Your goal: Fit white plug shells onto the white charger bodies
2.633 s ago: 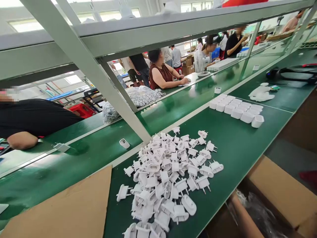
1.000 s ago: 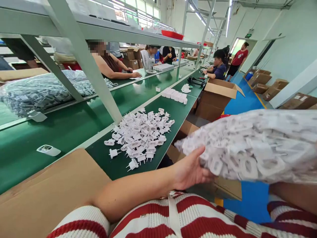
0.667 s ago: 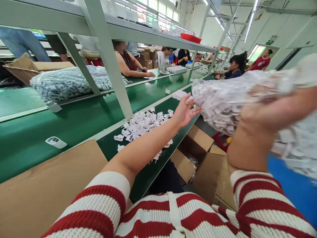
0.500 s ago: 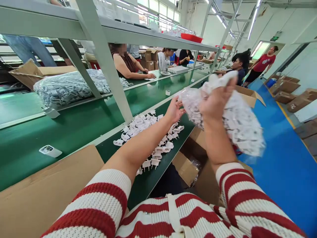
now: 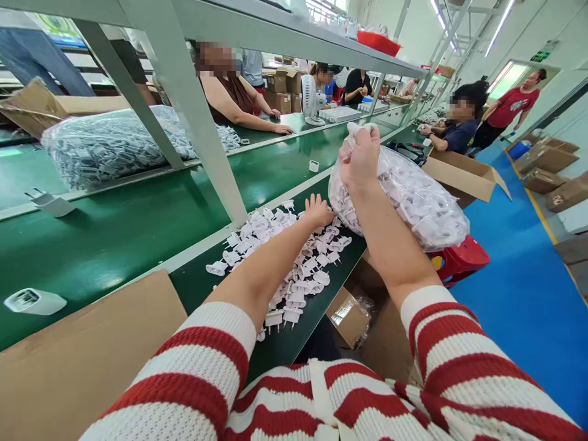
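My right hand (image 5: 361, 157) grips the gathered neck of a clear plastic bag (image 5: 413, 199) bulging with white plastic parts. The bag lies tilted, its far end reaching past the bench edge over a red stool (image 5: 462, 260). Fingers spread, my left hand (image 5: 318, 212) rests at the far end of a heap of white two-pin plug parts (image 5: 298, 285), close beside the bag. Whether its fingertips touch the bag I cannot make out. The heap lies on the dark green bench, partly covered by my left forearm.
A green conveyor belt (image 5: 193, 211) carries several white charger housings (image 5: 35, 302). A slanting metal post (image 5: 202, 122) rises behind the heap. Cardboard lies at the lower left (image 5: 101, 349); an open carton (image 5: 459, 174) stands beyond the bag. Co-workers sit across the belt and further along.
The bag has come down and left onto the bench edge, with my right hand still on its neck. My left hand has lowered to the heap. Charger housings on the belt have shifted left.
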A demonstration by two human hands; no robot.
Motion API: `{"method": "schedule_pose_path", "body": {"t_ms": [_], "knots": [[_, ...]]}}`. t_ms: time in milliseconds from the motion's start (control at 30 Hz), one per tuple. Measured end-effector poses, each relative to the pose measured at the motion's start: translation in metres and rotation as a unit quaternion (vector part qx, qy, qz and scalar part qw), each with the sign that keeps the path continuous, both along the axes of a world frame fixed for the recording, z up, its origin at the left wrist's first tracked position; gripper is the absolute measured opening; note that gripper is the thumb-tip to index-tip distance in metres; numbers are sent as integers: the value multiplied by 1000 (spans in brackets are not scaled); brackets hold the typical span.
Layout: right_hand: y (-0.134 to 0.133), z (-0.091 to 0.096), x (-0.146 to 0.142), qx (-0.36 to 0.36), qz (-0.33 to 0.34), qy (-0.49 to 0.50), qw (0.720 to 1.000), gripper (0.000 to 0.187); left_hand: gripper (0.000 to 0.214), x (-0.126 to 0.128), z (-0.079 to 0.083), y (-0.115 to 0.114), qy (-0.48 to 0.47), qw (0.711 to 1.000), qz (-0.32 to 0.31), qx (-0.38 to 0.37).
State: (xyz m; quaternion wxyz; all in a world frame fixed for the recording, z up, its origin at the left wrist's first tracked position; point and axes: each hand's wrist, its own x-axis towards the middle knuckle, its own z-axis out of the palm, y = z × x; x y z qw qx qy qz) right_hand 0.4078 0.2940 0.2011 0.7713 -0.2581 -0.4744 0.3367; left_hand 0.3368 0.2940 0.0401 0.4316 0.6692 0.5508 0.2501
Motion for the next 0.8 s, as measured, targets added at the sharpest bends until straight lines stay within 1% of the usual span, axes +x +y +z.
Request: {"method": "schedule_pose_path", "body": {"t_ms": [67, 133, 167, 233, 333, 400, 467, 533, 600, 667, 700, 767, 800], "knots": [[11, -1, -4, -16, 4, -1, 1000, 43, 71, 7, -1, -4, 115, 990, -79, 38], [18, -6, -10, -37, 3, 0, 999, 44, 71, 9, -2, -11, 198, 967, -143, 70], [20, -9, -14, -46, 4, -4, 999, 45, 69, 8, -2, -14, 232, 955, -166, 83], [25, -17, -23, -59, 9, -17, 998, 47, 64, -1, 0, -20, 288, 933, -191, 103], [31, -28, -39, -70, 22, -13, 997, 48, 57, -22, 5, -25, 341, 912, -199, 114], [35, -35, -51, -74, 30, 5, 997, 45, 57, -38, 12, -30, 354, 907, -196, 112], [36, -42, -62, -77, 37, 15, 996, 42, 62, -52, 20, -37, 350, 909, -191, 116], [35, -50, -73, -73, 33, 10, 997, 39, 65, -68, 30, -46, 334, 915, -183, 130], [30, -61, -84, -75, 16, -18, 997, 34, 59, -89, 42, -58, 318, 922, -169, 141], [18, -73, -96, -93, -4, -73, 993, 31, 51, -114, 54, -71, 310, 930, -139, 137], [10, -79, -101, -109, -16, -113, 987, 30, 48, -127, 61, -80, 312, 934, -114, 131], [-10, -89, -109, -129, -17, -220, 967, 21, 49, -147, 75, -102, 319, 938, -39, 133], [-21, -92, -112, -124, -3, -274, 954, 14, 50, -151, 82, -116, 309, 937, 5, 161]]}}
